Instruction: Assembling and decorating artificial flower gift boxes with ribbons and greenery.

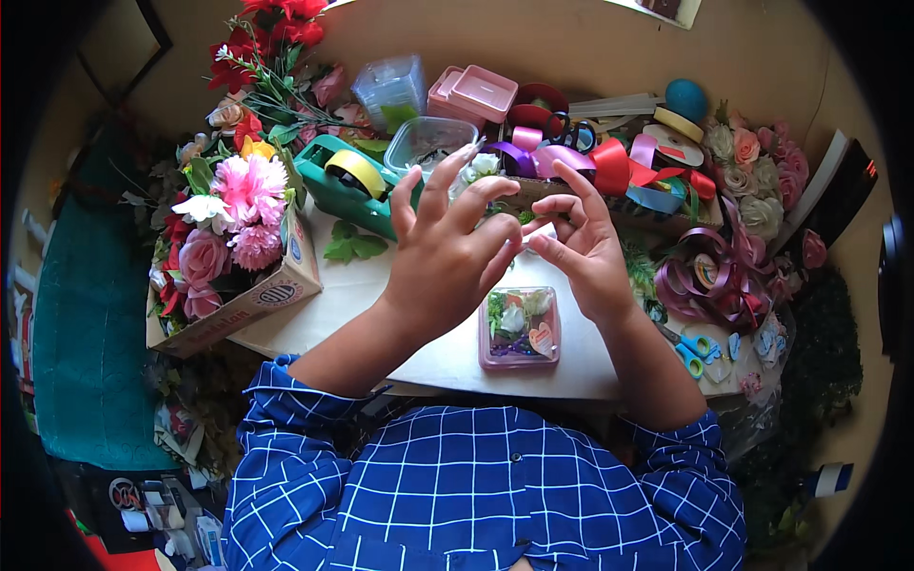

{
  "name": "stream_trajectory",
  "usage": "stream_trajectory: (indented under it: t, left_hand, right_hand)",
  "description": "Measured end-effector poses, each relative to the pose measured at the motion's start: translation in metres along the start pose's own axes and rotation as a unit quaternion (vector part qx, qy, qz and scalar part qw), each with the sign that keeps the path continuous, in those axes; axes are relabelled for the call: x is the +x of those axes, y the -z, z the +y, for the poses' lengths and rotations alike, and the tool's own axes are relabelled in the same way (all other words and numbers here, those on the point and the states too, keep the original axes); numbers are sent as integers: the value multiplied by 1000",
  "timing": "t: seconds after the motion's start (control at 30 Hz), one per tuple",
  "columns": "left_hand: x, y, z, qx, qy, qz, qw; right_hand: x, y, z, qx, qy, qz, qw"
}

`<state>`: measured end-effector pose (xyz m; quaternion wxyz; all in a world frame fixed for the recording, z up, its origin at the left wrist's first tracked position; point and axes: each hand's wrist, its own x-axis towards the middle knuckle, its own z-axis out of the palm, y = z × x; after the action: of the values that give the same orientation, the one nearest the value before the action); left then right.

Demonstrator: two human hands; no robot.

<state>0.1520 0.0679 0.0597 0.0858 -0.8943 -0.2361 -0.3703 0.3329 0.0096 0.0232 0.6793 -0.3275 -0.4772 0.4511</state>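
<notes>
My left hand (pixel 453 246) is raised over the white table (pixel 435 350), its thumb and index finger bent close together and the other fingers spread. Facing it, my right hand (pixel 582 250) has its thumb and index tip near the left fingertips. Something small and white (pixel 540 239) shows between or behind the fingertips; whether either hand grips it is unclear. Below the hands, close to the table's front edge, rests a pink-based clear plastic box (pixel 520 360). Inside it are white artificial roses (pixel 513 319), greenery, purple bits and a heart-shaped tag (pixel 543 339) bearing writing.
A green tape dispenser (pixel 343 203) and a cardboard box of artificial flowers (pixel 235 321) stand left. Behind are a clear tub (pixel 432 135), pink lids (pixel 485 93) and a carton of ribbon rolls (pixel 614 168). Blue-handled scissors (pixel 692 353) and loose ribbon (pixel 678 285) lie right.
</notes>
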Motion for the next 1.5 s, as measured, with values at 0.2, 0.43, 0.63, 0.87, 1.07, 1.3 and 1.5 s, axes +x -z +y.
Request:
stream_trajectory:
  t: [0.2,0.43,0.63,0.87,1.07,1.3,1.5]
  left_hand:
    - [12,-21,-5,-9,-28,-3,1000]
    - [1,-25,-9,-170,36,-33,984]
    - [-11,-32,-18,-319,64,-101,940]
    - [-18,-34,-28,-384,128,-95,909]
    - [-14,-30,-30,-421,181,-140,878]
    - [-14,-25,-24,-461,180,-165,854]
    - [-16,-21,-21,-467,166,-177,850]
  right_hand:
    - [7,13,2,-13,3,82,997]
    - [8,11,1,-42,30,37,998]
    - [-5,4,-2,-129,51,-26,990]
    - [-4,3,-6,-101,46,29,993]
    - [-8,7,-6,65,-60,54,995]
    - [-10,3,-1,91,-79,82,989]
    - [-10,2,-1,81,-66,79,991]
